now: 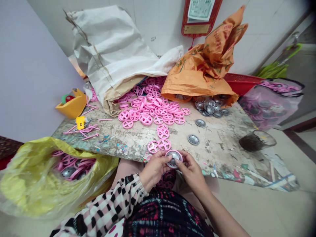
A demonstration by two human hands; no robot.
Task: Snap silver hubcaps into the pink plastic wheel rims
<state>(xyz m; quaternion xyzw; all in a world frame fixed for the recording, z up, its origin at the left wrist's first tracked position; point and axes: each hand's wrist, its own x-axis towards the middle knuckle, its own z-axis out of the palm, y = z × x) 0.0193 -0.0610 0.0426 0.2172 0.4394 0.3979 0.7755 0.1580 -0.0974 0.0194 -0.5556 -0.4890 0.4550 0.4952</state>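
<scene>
At the table's front edge, both hands hold one toy wheel [174, 159], a grey hubcap disc set in a pink rim. My left hand [156, 166] grips its left side with the thumb on the grey face. From the right, my right hand [191, 169] pinches it, thumb also on the disc. Just beyond my fingers lie pink spoked wheel rims [164, 144]. Two loose grey hubcaps [193, 139] rest to the right of them. Farther back, a heap of pink rims [158, 108] spills from a white sack [118, 46].
An orange sack [197, 72] with grey hubcaps [209, 107] at its mouth stands back right. A dark cup [255, 141] sits near the right edge. At left are a yellow tape dispenser [72, 104], pink rods [86, 131] and a yellow bag [32, 174] of wheels.
</scene>
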